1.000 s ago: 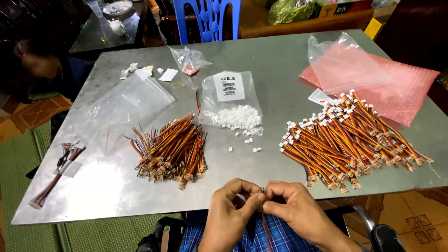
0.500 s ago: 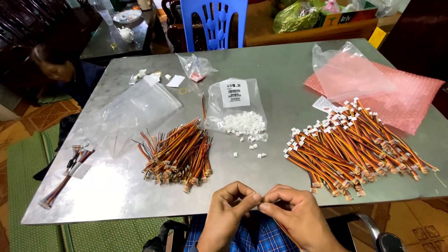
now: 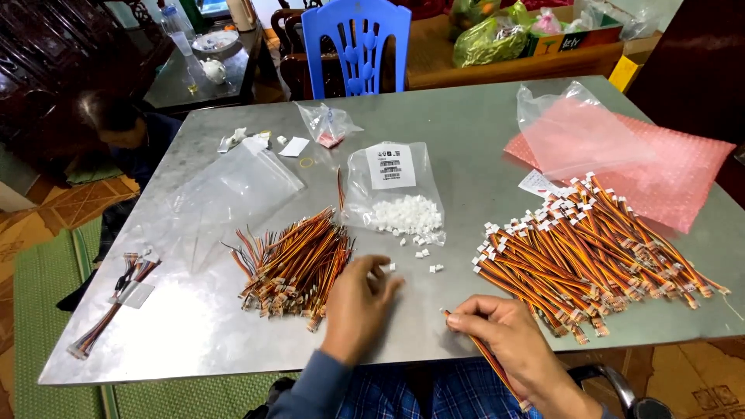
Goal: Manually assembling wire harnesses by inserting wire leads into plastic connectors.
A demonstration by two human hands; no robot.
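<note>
- Bare grey table [image 3: 194, 326] lies between the hands and the near edge.
- Left hand [image 3: 355, 306], fingers loosely spread and empty, rests beside the smaller wire pile [image 3: 293, 264] at 10 o'clock; loose white connectors [image 3: 423, 252] at 1 o'clock.
- Right hand [image 3: 497, 334] pinches one wire lead [image 3: 485, 358]; larger wire pile [image 3: 594, 260] at 2 o'clock.
- Earlier, both hands met at the edge; now apart.

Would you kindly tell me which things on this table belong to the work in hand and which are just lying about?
In use:
- wire pinched in right hand
- loose white connectors by left hand
- connector bag
- left wire pile
- right wire pile

Lying about:
- pink bubble wrap
- empty clear bag
- blue chair
</note>
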